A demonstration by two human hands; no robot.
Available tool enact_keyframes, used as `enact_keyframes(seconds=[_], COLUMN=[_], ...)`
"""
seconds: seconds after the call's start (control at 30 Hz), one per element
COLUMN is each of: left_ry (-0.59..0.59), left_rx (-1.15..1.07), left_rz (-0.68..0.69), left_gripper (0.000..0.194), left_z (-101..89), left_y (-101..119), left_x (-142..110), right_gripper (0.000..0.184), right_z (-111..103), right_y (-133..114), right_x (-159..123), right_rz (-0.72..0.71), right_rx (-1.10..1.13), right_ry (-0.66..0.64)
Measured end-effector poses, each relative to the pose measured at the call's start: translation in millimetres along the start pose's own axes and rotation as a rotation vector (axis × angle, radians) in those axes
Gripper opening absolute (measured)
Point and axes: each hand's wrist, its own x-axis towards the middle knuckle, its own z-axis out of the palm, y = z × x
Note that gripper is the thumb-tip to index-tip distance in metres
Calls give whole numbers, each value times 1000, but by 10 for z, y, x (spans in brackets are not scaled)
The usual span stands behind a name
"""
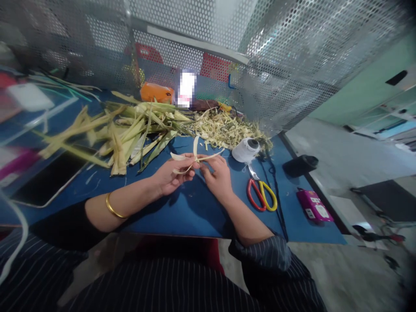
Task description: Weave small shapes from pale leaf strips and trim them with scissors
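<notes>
My left hand (177,173), a gold bangle on its wrist, pinches several pale corn husk strips (195,146) where they cross. Their ends fan out upward, left and right. Close beside it, my right hand (218,177) has its fingers curled at the same crossing, and one strip passes over them. Its fingertips are partly hidden. Beyond my hands lies a heap of long green-yellow corn husks (139,125). To its right are shredded husk scraps (221,128). A white thread spool (243,151) lies near my right hand, above scissors (262,195) with red and yellow handles.
A phone with a black screen (48,177) lies at the left on the blue table (201,216). At the back stand a bright, blurred screen (186,89) and an orange pack (156,93) before a perforated metal panel (195,30). A black cylinder (300,165) and purple tissue pack (314,206) sit right.
</notes>
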Motion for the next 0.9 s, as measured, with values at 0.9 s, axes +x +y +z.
enact_keyframes(seconds=[0.9], left_ry=[193], left_rx=[603], left_rz=[251], left_gripper=[23], left_z=[24], left_y=[7], left_x=[-13], right_gripper=[39], right_z=[-90], right_y=[20], right_x=[105], right_rz=[556], right_rx=[625], right_ry=[-65])
